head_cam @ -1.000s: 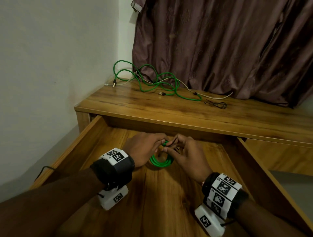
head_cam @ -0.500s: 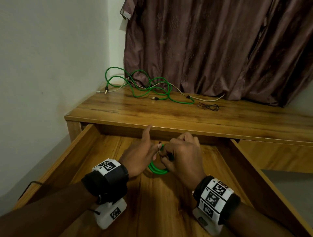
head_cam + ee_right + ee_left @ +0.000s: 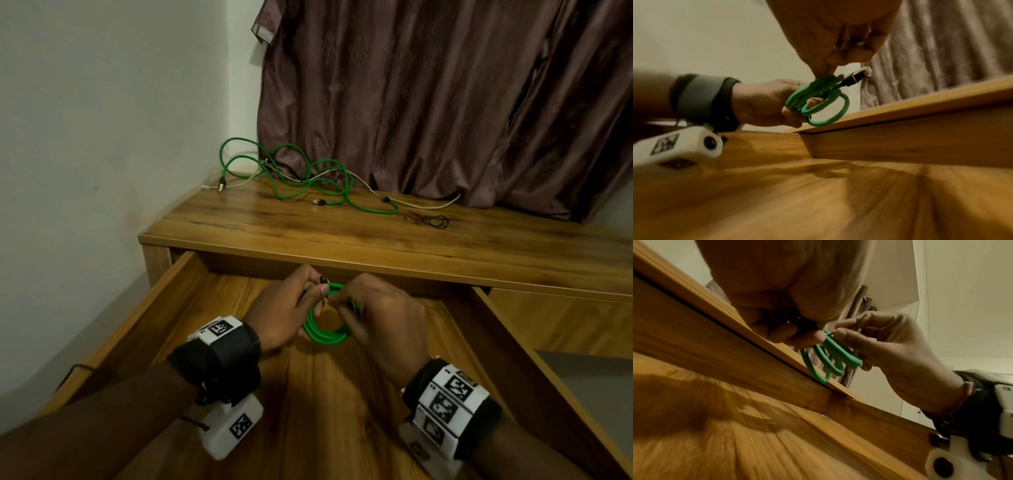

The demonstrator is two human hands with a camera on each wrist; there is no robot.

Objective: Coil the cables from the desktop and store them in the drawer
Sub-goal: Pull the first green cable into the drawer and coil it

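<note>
A small green cable coil (image 3: 325, 334) hangs over the open wooden drawer (image 3: 318, 418), held between both hands. My left hand (image 3: 317, 291) pinches its upper left side; in the right wrist view the left hand (image 3: 795, 112) has fingers curled through the loops of the coil (image 3: 818, 100). My right hand (image 3: 342, 305) grips the top right of the coil, and in the left wrist view the right hand (image 3: 846, 331) also pinches a thin dark strand against the coil (image 3: 830, 356). The coil's black plug (image 3: 855, 76) sticks out upward. A loose green cable (image 3: 308, 178) lies tangled on the desktop (image 3: 342, 236).
A white cable (image 3: 428, 205) and a thin black cable (image 3: 430, 221) lie on the desktop near the brown curtain (image 3: 445, 102). A white wall (image 3: 102, 137) borders the left. A black cord (image 3: 73, 371) runs along the floor beside the drawer's left wall.
My left index finger, stretched out half a second ago, is now curled onto the coil. The right hand has shifted over the coil's top. The coil stays above the drawer.
</note>
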